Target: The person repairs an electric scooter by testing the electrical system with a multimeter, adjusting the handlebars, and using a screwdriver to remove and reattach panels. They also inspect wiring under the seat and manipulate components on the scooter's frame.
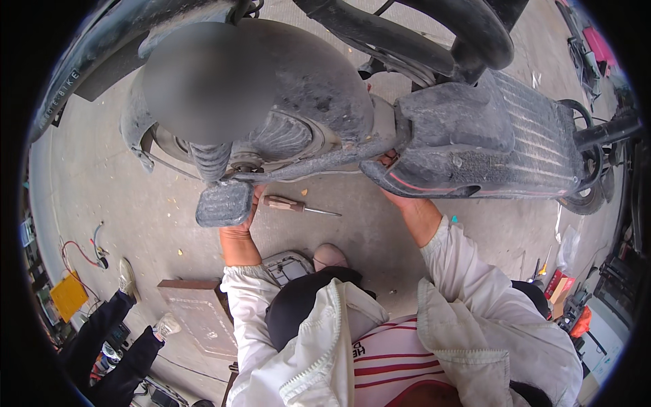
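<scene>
Underneath it all spreads a grey concrete floor (380,237), and across the upper half stands a dusty, dark grey bike (325,115), its long axis running roughly left to right in front of the person. Its bulging, rounded shell is toward the left; its ribbed footboard (539,125) points right and tilts slightly toward the person at that end. Down at the lower left are another person's dark-trousered legs (108,353), near a flat-topped brown box (200,315). As for the hands, the right hand (399,198) reaches up behind the curved lower edge of the bike's body, a bit of finger showing in the gap above; the left hand (252,211) is partly behind a rounded rectangular pad (226,203) at the bike's near side. Both are largely covered, so I cannot tell how far either grip is closed or whether it holds anything. Smallest, a screwdriver (288,203) lies on the floor between the wrists, tip pointing right.
</scene>
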Demonstrator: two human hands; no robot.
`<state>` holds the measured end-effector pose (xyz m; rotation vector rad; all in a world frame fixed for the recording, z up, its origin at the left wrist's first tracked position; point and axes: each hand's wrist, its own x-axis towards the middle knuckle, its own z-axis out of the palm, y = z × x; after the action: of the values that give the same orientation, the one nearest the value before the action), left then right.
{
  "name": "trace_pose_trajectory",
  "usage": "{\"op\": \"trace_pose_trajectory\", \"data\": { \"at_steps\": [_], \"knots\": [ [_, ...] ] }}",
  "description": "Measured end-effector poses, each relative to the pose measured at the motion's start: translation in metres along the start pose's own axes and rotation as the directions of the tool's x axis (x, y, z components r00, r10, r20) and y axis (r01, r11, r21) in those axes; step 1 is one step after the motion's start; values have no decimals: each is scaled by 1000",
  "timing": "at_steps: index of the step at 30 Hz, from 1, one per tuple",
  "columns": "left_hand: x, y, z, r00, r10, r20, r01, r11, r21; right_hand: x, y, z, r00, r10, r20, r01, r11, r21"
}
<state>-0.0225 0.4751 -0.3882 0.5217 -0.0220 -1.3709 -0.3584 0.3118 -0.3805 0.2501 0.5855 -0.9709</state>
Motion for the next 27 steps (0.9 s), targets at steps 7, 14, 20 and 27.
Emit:
{"op": "trace_pose_trajectory", "data": {
  "at_steps": [7,14,20,27],
  "knots": [
    [-2,17,-18,999,37,19,-39,991,129,-11,1,8,989,-41,-140,28,995,-94],
    [-8,6,-33,973,228,-35,-220,963,154,-30,10,17,959,-112,-259,71,984,-164],
    [-10,-52,9,989,151,-10,-151,986,-75,-5,10,-44,921,208,328,-195,978,-74],
    [-20,-123,74,987,-40,-158,37,999,-21,-32,34,3,970,239,-38,-223,820,-527]
  ]
}}
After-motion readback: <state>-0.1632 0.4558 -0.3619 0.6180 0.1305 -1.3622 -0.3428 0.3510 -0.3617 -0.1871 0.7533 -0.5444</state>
